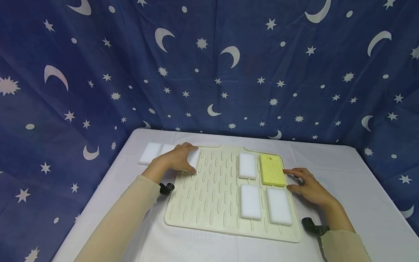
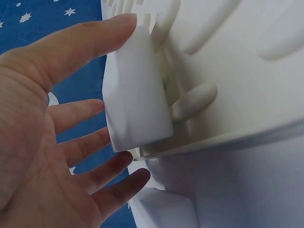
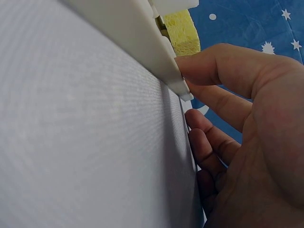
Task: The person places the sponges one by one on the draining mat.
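Note:
At the far left corner of the cream ridged drying mat (image 1: 209,182), my left hand (image 1: 175,158) holds a white sponge (image 1: 194,158) between thumb and fingers. In the left wrist view that white sponge (image 2: 140,90) is seen end-on, over the mat's raised ridges, with the thumb at its upper end. My right hand (image 1: 309,187) rests by the mat's right edge, fingers loosely bent and thumb touching the rim. Its index fingertip is beside a yellow sponge (image 1: 272,170), which lies flat on the mat. Three white sponges lie around the yellow one, one being the near-right sponge (image 1: 279,206).
Left of the mat, another white sponge (image 1: 150,153) lies on the white tablecloth (image 1: 131,218), with a further white piece (image 1: 167,148) partly behind my left hand. A dark blue curtain (image 1: 196,72) with moons and stars hangs behind the table.

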Available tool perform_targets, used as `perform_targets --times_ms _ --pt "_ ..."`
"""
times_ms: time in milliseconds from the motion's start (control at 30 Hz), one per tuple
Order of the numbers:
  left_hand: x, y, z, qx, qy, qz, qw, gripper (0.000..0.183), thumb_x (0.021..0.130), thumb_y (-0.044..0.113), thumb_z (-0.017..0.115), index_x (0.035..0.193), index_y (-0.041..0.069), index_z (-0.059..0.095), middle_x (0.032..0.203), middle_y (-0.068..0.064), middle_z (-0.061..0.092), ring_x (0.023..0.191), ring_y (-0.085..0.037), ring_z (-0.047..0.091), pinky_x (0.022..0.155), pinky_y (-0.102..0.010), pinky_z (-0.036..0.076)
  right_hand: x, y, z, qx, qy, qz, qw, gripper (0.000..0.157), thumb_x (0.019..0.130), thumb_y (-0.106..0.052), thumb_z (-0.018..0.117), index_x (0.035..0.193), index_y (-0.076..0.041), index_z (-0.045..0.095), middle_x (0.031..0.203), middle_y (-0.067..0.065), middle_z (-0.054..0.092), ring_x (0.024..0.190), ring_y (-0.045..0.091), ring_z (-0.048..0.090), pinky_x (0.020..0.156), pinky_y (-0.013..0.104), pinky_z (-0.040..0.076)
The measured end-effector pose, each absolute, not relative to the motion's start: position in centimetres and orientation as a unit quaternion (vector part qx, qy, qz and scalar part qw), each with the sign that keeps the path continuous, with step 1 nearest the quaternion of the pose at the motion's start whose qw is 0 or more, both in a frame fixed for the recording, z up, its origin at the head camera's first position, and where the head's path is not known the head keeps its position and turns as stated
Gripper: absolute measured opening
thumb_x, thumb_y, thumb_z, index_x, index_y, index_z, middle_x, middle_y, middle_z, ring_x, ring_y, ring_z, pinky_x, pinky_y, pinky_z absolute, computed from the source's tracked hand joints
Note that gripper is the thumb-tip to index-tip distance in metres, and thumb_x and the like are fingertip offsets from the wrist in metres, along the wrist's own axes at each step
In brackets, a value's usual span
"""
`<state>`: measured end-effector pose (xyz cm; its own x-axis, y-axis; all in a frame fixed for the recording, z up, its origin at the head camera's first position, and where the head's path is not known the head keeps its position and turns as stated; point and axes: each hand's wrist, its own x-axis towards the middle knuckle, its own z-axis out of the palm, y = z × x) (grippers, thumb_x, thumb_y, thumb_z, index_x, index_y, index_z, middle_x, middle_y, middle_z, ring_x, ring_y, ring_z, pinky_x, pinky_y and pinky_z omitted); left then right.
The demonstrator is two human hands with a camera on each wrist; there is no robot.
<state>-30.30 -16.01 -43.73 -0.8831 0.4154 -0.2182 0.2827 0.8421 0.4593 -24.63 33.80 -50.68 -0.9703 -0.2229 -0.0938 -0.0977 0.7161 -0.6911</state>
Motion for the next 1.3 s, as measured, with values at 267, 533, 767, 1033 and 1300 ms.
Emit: perform_targets --times_ms 267,533,767,1033,1300 --pt "-30.2 -16.1 -43.7 0.19 0.946 0.215 0.151 0.1 0.079 0.033 0.09 0.16 0.008 0.037 0.162 -0.014 0.037 0.148 -0.037 0.035 0.121 -0.054 0.034 -24.6 33.8 -50.7 -0.088 0.923 -0.364 0.084 0.063 0.091 -0.025 0.076 0.149 -0.013 0.055 0.151 0.022 0.037 0.144 0.054 0.03 0.107 0.083 0.022" --pt "-30.1 -16.2 -43.7 0.191 0.947 0.211 0.151 0.103 0.078 0.037 0.091 0.161 0.009 0.035 0.166 -0.014 0.031 0.15 -0.038 0.033 0.121 -0.054 0.034 -24.6 33.7 -50.6 -0.09 0.92 -0.372 0.085 0.063 0.091 -0.024 0.076 0.149 -0.013 0.055 0.151 0.022 0.037 0.144 0.053 0.03 0.107 0.083 0.022" --pt "-30.2 -16.2 -43.7 0.194 0.948 0.203 0.15 0.105 0.077 0.041 0.091 0.162 0.011 0.035 0.168 -0.016 0.026 0.151 -0.039 0.031 0.12 -0.057 0.035 -24.5 33.4 -50.2 -0.088 0.917 -0.38 0.087 0.064 0.09 -0.024 0.077 0.149 -0.012 0.055 0.151 0.023 0.037 0.144 0.055 0.028 0.106 0.084 0.022" --pt "-30.1 -16.5 -43.6 0.205 0.948 0.198 0.144 0.102 0.079 0.04 0.09 0.161 0.012 0.036 0.168 -0.017 0.025 0.151 -0.042 0.03 0.119 -0.059 0.036 -24.5 33.4 -50.1 -0.086 0.917 -0.38 0.09 0.064 0.091 -0.024 0.077 0.149 -0.012 0.055 0.151 0.022 0.037 0.145 0.054 0.028 0.107 0.084 0.021" --pt "-29.7 -17.0 -43.0 0.208 0.948 0.195 0.141 0.102 0.08 0.04 0.089 0.162 0.016 0.035 0.169 -0.014 0.024 0.153 -0.041 0.028 0.118 -0.06 0.036 -24.5 33.5 -50.2 -0.091 0.914 -0.386 0.089 0.063 0.09 -0.022 0.077 0.149 -0.011 0.055 0.151 0.024 0.037 0.144 0.054 0.029 0.106 0.084 0.021"
